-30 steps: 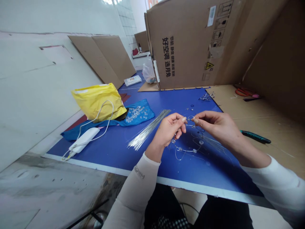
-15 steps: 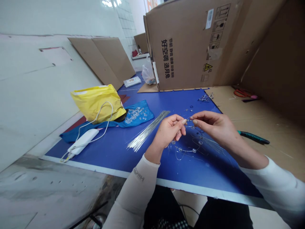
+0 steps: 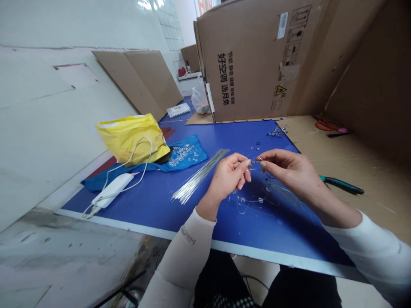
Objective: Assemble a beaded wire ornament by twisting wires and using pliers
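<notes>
One left hand (image 3: 227, 174) and one right hand (image 3: 290, 169) hung just apart above the blue worktop (image 3: 199, 216), both pinching a beaded wire (image 3: 260, 200) between thumb and forefinger. Small clear bead sat in the gap between the fingertips; other left fingers curled in. Beaded wire looped down below the hands, clear beads spaced along it; couldn't tell if its low side touched the worktop. Bundle of straight silver wires (image 3: 197, 179) lay left of the left hand, slanting. Thinner loose wires (image 3: 284, 192) lay by the right hand, partly hidden under it. Dark ring (image 3: 258, 143) lay just beyond the hands; wire tangle (image 3: 278, 131) farther back, near the edge of the flat cardboard (image 3: 379, 171). Teal-and-black tool handle (image 3: 345, 185) was on that cardboard beside the right wrist, head hidden. Orange-handled tool (image 3: 326, 125) farther back. Far left: loose clear beads (image 3: 183, 153) on a blue cloth (image 3: 200, 157), yellow bag (image 3: 133, 139) beside them, white plastic box with cable (image 3: 114, 189) in front. Printed carton (image 3: 253, 77) stood behind
</notes>
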Demonstrator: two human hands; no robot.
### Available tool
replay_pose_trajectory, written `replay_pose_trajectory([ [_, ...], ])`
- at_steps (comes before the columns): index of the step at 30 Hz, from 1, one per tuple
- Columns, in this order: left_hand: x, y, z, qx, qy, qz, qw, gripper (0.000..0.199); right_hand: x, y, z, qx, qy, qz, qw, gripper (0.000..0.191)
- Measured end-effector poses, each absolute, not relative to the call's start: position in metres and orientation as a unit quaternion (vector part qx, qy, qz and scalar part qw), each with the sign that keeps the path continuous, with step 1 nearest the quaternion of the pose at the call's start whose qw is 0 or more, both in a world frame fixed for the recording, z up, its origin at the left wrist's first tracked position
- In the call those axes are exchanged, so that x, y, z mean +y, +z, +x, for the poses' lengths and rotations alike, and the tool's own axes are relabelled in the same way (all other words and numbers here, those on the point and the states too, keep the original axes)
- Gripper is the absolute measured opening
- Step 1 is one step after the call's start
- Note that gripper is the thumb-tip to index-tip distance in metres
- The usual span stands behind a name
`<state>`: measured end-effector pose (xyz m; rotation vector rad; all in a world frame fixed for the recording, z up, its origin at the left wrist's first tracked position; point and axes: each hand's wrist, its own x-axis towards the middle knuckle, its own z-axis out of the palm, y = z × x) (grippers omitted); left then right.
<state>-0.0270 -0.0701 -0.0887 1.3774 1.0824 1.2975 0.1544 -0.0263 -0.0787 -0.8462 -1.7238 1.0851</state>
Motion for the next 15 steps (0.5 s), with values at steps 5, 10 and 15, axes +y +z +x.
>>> replay_pose_trajectory([
  [5,-0.0712,-0.0854,-0.0268,0.451,0.519,0.548,0.476,0.022,-0.0249,-0.0805,0.1547,-0.697,0.435,-0.347,0.453,0.026],
  [10,-0.0705,-0.0861,-0.0286,0.426,0.523,0.536,0.507,0.023,-0.025,-0.0782,0.1562,-0.697,0.44,-0.352,0.445,0.028],
  [15,-0.0692,-0.0882,-0.0305,0.416,0.516,0.531,0.529,0.024,-0.0252,-0.0762,0.1569,-0.693,0.451,-0.35,0.44,0.027],
])
